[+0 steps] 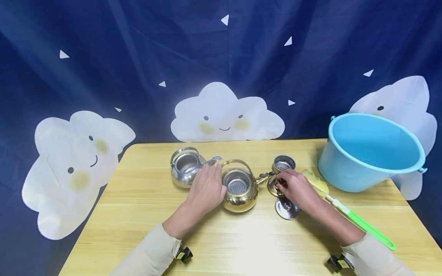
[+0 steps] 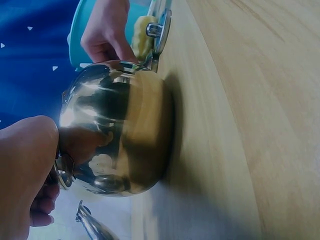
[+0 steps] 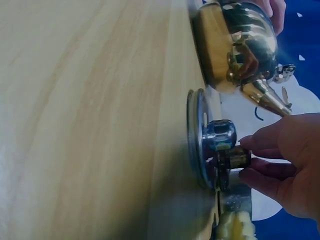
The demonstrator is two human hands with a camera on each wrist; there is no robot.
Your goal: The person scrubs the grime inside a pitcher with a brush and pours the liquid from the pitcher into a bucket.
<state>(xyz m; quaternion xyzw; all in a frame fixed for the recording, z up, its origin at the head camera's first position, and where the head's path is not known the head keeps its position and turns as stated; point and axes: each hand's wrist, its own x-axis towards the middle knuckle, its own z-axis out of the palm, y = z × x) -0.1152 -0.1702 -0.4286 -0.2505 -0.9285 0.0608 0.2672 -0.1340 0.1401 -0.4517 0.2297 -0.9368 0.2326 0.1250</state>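
A gold teapot (image 1: 239,201) stands mid-table with a perforated strainer (image 1: 238,186) in its mouth and its handle raised. My left hand (image 1: 207,186) grips it at the left end of the handle; in the left wrist view its fingers curl beside the handle's ring (image 2: 64,171). My right hand (image 1: 297,187) pinches the knob (image 3: 240,157) of a gold lid (image 1: 273,188) by the teapot's spout. Nearer me lies a silver lid (image 1: 287,209), its knob up. Behind the gold lid sits a loose silver strainer (image 1: 284,164). A silver teapot (image 1: 181,178), lidless, stands left of the gold one.
A light blue bucket (image 1: 345,168) stands at the back right. In front of it lies a brush with a yellow sponge head (image 1: 315,182) and a green handle (image 1: 371,230), under my right forearm's far side. A dark blue curtain (image 1: 228,57) hangs behind the table.
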